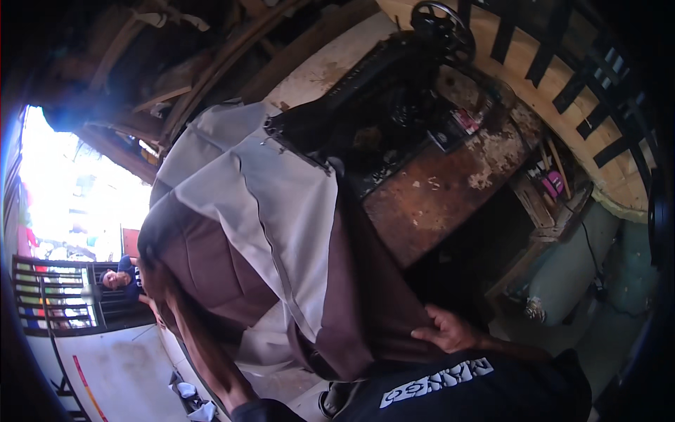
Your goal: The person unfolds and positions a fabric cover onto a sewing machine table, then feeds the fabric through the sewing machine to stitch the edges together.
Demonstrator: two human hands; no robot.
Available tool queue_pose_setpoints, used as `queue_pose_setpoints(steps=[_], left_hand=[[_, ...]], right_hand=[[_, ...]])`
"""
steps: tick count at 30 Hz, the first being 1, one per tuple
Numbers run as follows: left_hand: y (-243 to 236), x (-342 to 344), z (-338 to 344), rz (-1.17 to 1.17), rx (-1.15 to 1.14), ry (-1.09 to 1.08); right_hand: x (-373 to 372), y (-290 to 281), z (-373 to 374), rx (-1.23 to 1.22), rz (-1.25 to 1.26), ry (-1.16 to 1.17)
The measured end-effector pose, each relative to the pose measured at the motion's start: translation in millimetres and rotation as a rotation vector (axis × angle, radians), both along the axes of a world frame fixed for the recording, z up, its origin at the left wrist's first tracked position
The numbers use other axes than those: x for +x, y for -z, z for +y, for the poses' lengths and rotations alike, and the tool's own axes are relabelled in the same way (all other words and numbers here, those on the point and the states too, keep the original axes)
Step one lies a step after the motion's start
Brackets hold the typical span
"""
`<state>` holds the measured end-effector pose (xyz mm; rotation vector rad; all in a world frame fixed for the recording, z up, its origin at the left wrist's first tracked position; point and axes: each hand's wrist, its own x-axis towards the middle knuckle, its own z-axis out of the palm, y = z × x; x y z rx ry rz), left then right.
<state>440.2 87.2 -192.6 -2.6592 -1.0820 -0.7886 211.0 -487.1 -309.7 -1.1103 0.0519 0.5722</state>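
A large maroon and light grey leatherette cover [281,204] with stitched seams drapes off a black sewing machine [373,105]. Its grey part reaches up to the machine's near end, and its maroon part hangs down in front of me. At the cover's left edge is my left hand [156,281], dark against the material; its fingers are mostly hidden. My right hand [453,332] is closed on the maroon edge at the lower right, thumb and fingers pinching the material.
The worn wooden machine table [422,204] has flaking paint. A black handwheel [443,32] tops the machine. Below, an open drawer [552,204] holds a pink item, beside a pale rounded tank [576,267]. Another person [125,278] is at the left, near a white panel [119,373].
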Motion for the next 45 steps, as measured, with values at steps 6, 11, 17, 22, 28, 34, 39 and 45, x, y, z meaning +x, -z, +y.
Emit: queue_pose_setpoints(steps=[6,11,17,22,28,34,39,45], left_hand=[[54,-9,26,0.247,0.337,0.095],[36,-89,-203,-0.197,0.159,0.542],[54,-167,-360,0.417,-0.696,0.790],[24,-163,-386,0.650,-0.975,0.715],[47,-186,-404,0.471,-0.976,1.063],[40,-195,-406,0.601,-0.876,1.064],[17,-157,-386,0.775,-0.926,1.257],[59,-51,-343,0.280,-0.513,1.405]], right_hand=[[-10,68,16,-0.267,-0.110,-0.138],[10,63,-9,-0.459,-0.112,-0.171],[-1,78,-9,-0.346,0.032,-0.316],[2,58,-5,-0.392,-0.211,-0.114],[19,33,-21,-0.739,-0.379,-0.323],[113,-32,-22,-0.954,-1.014,0.102],[160,-12,17,-0.865,-1.286,0.066],[132,10,11,-0.861,-1.201,0.095]])
